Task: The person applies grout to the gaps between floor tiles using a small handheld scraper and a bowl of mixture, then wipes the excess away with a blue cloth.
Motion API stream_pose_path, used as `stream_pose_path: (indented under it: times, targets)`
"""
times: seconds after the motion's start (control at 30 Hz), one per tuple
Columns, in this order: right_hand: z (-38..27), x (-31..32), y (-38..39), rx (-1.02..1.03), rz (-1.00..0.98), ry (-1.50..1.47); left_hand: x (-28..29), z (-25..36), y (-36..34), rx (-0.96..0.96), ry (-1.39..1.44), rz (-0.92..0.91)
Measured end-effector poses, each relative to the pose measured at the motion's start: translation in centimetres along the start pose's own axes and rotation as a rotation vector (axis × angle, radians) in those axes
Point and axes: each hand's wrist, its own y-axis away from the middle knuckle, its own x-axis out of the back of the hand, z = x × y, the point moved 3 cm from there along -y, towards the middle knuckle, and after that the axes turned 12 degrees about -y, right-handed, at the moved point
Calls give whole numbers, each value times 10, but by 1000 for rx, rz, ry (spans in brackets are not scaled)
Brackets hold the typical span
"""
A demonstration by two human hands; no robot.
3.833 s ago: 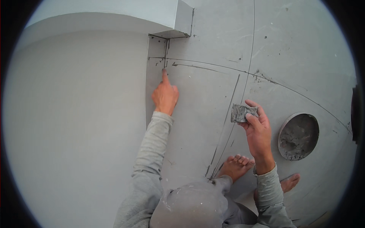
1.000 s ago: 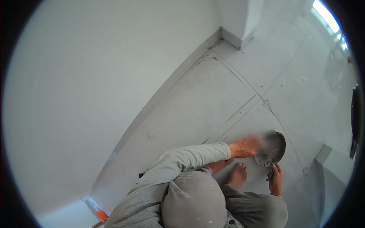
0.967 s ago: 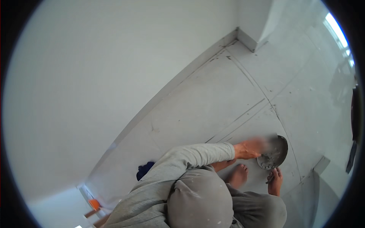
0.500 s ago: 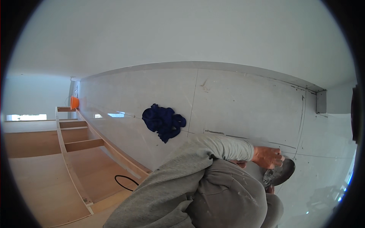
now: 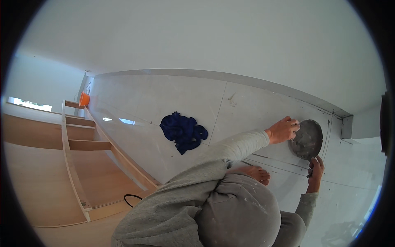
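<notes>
A round, shallow dark grey bowl (image 5: 306, 140), smeared inside with a grey paste, is over the tiled floor in front of me at the right. My right hand (image 5: 316, 168) grips its near rim, with the thumb at the edge. At the bowl's left rim is my left hand (image 5: 284, 129), its fingers curled and pinched together; whatever they may hold is too small to make out. Left of my arm, a crumpled dark blue cloth (image 5: 183, 131) lies on the tiles.
Grey skirting (image 5: 197, 74) runs along the white wall, with a corner piece (image 5: 347, 127) at the right. A wooden frame (image 5: 123, 158) with crosspieces lies at the left, near an orange bucket (image 5: 84, 99). My bare foot (image 5: 259, 175) is close to the bowl. Dark lines mark the tiles.
The bowl and both my hands have moved away from my knees toward the wall. The right hand, mostly hidden before, now shows at the rim. My foot has come into view.
</notes>
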Motion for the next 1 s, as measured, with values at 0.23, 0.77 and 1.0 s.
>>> stream_pose_path:
  times: [0.23, 0.77, 1.0]
  targets:
    - [12, 11, 5, 14, -1, -85, 32, -12, 24, 434, 234, -170]
    - [-3, -185, 91, 1038, -347, 965, 118, -114, 376, 1882, -203, -84]
    - [-8, -315, 117, 867, -1070, 861, 61, -109, 261, 1645, 281, 340]
